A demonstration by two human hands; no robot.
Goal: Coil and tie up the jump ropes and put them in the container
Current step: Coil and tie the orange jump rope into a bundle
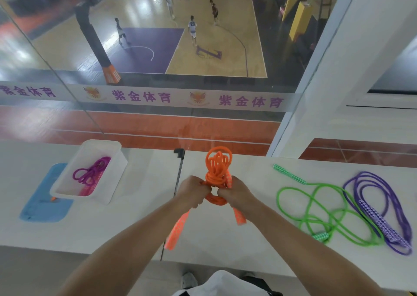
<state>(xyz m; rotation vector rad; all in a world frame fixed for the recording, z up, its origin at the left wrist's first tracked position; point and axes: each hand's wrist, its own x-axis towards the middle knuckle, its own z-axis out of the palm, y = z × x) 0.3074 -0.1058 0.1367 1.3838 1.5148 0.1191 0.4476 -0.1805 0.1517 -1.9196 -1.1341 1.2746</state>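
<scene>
Both hands work the orange jump rope (218, 171) above the white table (225, 239). The left hand (193, 192) and the right hand (234, 192) have their fingers curled tight round the waist of the coiled bundle, knuckles almost touching, apparently cinching a wrap or knot. Loops fan out beyond the hands; a turn of rope bulges just below them. The two orange handles (177, 230) hang down toward the person, one under each hand.

Taking the orange rope as landmark: the white container (112, 178) lies well to its left, resting on a blue mat (45, 207) and holding a tied magenta rope (91, 174). To its right lie a loose green rope (316, 205) and, farther right, a purple rope (383, 210), both uncoiled.

Risks, as judged: if either grip slackens before the tie bites, the springy loops could spill open; the dangling handles could swing and tug the wrap loose or snag the table edge.
</scene>
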